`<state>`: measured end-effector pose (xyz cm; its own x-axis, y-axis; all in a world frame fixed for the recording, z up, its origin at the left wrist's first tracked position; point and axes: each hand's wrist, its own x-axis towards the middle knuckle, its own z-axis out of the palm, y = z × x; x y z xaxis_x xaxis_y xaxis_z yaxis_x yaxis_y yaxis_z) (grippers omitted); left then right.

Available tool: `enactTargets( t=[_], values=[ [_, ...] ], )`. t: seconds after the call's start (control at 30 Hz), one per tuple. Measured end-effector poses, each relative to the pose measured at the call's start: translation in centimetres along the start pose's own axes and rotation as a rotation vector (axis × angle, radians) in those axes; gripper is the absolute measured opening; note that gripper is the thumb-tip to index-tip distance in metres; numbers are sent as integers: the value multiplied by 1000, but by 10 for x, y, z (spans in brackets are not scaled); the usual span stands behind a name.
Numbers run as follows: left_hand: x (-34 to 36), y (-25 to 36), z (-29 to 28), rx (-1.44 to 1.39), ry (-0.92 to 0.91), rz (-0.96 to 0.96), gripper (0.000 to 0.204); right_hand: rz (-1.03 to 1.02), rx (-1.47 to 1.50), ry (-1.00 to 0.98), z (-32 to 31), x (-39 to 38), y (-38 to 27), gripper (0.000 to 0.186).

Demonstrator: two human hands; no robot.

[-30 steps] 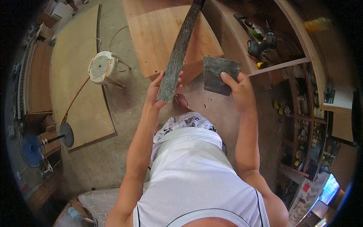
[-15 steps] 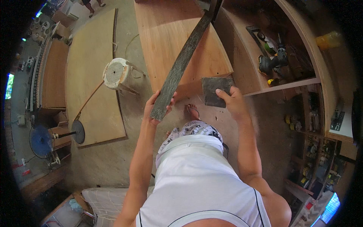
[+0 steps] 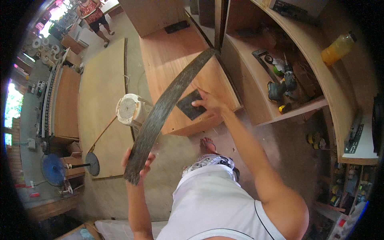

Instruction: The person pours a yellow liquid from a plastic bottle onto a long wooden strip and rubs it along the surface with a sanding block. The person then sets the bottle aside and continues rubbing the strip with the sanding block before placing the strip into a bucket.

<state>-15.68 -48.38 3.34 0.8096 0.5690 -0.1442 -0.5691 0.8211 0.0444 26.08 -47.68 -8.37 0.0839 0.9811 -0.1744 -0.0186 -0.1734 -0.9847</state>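
My left hand (image 3: 148, 163) is closed round the near end of a long, dark grey strip (image 3: 160, 108) with a streaky surface. The strip slants up to the right, its far end over the pinkish wooden box-like piece (image 3: 166, 62). In my right hand (image 3: 211, 104) is a small dark square piece (image 3: 189, 107), pinched at its right edge with the thumb on top. This square is just right of the strip, over the wooden piece's near part; whether it touches the wood I cannot tell.
A white stool (image 3: 130, 109) stands left of the strip, beside a large plywood sheet (image 3: 102, 92). To the right, a wooden cabinet (image 3: 296, 114) holds a cordless drill (image 3: 283, 82). A yellow bottle (image 3: 338, 50) is farther right. A fan (image 3: 54, 169) and another person (image 3: 94, 16) are at the left.
My left hand has moved left and nearer with the strip. My right hand has carried the square left, over the wooden piece. The view has shifted, and more of the other person shows.
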Motion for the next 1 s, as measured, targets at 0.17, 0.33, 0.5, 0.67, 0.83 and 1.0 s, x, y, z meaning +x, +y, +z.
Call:
enactTargets(
  t=[0.17, 0.33, 0.5, 0.67, 0.83, 1.0],
  values=[
    [-97, 27, 11, 100, -43, 54, 67, -14, -237, 26, -26, 55, -67, 99],
    [-187, 34, 6, -43, -138, 52, 56, -417, -694, 47, -39, 72, -49, 107],
    [-282, 6, -16, -85, 22, 356, 44, -299, -816, -78, -10, 28, -118, 109],
    [-333, -14, -48, 162, -92, 430, 40, -418, -1086, -110, 1, 14, -156, 105],
    [-382, -25, -73, 399, -194, 557, 53, -595, -1028, -109, 40, -9, -237, 102],
    [-448, -20, -100, 524, -150, 583, 54, -741, -1091, -34, 85, -5, -288, 97]
  ],
)
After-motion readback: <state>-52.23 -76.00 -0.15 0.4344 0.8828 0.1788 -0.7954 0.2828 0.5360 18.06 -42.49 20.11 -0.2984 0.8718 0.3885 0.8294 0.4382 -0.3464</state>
